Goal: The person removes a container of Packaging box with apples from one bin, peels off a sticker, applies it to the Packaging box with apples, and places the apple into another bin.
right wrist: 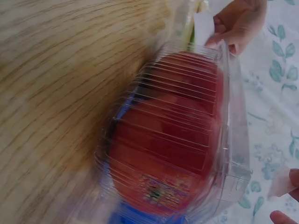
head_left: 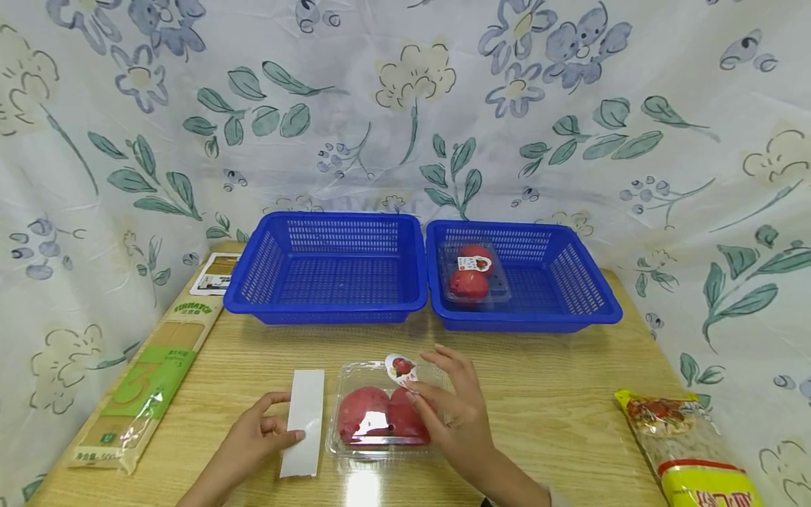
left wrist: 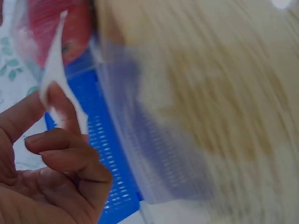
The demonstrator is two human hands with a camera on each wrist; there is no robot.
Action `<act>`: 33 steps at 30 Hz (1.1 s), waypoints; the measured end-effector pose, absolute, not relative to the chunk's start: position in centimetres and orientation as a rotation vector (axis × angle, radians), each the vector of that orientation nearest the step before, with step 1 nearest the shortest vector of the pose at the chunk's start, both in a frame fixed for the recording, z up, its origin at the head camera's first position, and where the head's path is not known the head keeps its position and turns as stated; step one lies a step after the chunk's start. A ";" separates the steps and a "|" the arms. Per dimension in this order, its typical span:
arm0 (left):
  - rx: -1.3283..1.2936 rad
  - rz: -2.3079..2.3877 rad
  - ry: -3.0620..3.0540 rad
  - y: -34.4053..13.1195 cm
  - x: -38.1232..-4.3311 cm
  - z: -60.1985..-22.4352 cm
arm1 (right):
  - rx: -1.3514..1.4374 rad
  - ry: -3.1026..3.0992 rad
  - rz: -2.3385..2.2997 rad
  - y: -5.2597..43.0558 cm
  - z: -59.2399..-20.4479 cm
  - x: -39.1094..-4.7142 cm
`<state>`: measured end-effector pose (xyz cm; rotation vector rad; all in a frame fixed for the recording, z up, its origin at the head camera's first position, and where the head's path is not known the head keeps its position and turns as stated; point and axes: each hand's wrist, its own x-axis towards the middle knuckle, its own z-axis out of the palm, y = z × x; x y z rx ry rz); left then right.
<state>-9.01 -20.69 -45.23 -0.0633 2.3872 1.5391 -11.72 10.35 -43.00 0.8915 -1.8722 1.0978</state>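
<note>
Between finger and thumb, my left hand (head_left: 256, 431) holds a blank white paper strip (head_left: 306, 421) upright left of a clear plastic box (head_left: 348, 372). Inside that box, two red round fruits (head_left: 364, 414) lie side by side under its lid. My right hand (head_left: 467, 415) pinches a small white sticker (head_left: 399, 366) with a red fruit picture, over the box's upper right part. In the left wrist view the strip (left wrist: 57, 70) curves between the fingertips. The right wrist view shows the ribbed side of the box (right wrist: 163, 135), with the sticker (right wrist: 280, 183) at the right edge.
Two blue baskets stand behind, a left one (head_left: 326, 310) and a right one (head_left: 538, 325); the right holds a similar labelled fruit box (head_left: 500, 285). A green noodle pack (head_left: 142, 384) lies left, with a white-edged package (head_left: 215, 274) beyond it. A red-and-yellow bag (head_left: 690, 451) lies right.
</note>
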 end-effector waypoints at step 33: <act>0.389 1.701 2.468 -10.8 -13.6 -38.8 | 0.856 -1.924 1.197 9.9 -43.5 -10.4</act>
